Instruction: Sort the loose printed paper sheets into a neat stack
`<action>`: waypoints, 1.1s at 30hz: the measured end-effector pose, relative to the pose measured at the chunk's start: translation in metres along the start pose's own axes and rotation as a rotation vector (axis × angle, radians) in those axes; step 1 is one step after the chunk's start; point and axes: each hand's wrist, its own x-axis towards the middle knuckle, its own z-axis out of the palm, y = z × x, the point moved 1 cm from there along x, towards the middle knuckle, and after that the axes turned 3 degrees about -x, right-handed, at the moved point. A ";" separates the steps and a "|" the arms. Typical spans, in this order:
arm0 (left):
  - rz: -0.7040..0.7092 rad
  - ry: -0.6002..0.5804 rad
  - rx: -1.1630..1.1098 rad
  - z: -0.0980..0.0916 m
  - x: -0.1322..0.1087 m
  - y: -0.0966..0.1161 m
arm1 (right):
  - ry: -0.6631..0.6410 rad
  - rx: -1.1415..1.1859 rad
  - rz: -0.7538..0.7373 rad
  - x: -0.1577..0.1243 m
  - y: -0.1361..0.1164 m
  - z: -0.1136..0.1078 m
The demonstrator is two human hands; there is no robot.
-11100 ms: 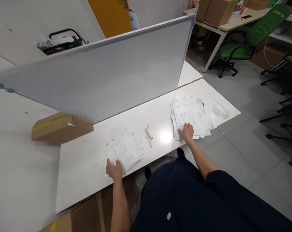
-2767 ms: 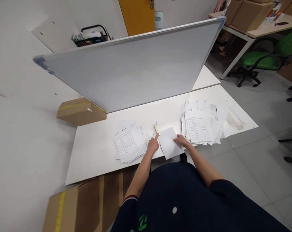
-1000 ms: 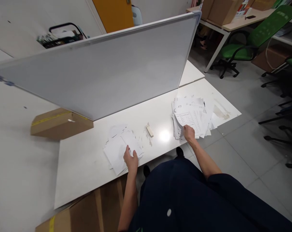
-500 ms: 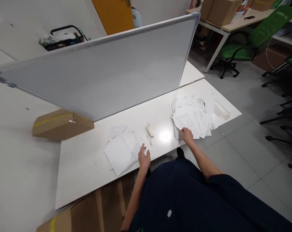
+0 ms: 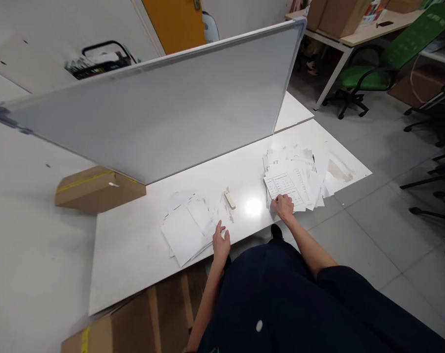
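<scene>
Left hand (image 5: 221, 241): fingers loosely spread, left pile (image 5: 185, 233) just left of it.
Right hand (image 5: 283, 206): fingers curled over the near edge of the right pile (image 5: 298, 176); cannot tell whether they pinch a sheet.
Block (image 5: 229, 200): beyond the left hand, between the piles.
Board (image 5: 170, 108): upright beyond both hands, a barrier.
Box (image 5: 100, 191): left beyond the left hand.

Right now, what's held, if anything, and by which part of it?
Left hand: nothing. Right hand: on the near edge of a printed sheet; whether gripped cannot be told.
</scene>
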 end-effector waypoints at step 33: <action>-0.240 -0.143 -0.660 0.004 0.009 0.023 | -0.355 0.703 -0.621 -0.053 -0.061 -0.094</action>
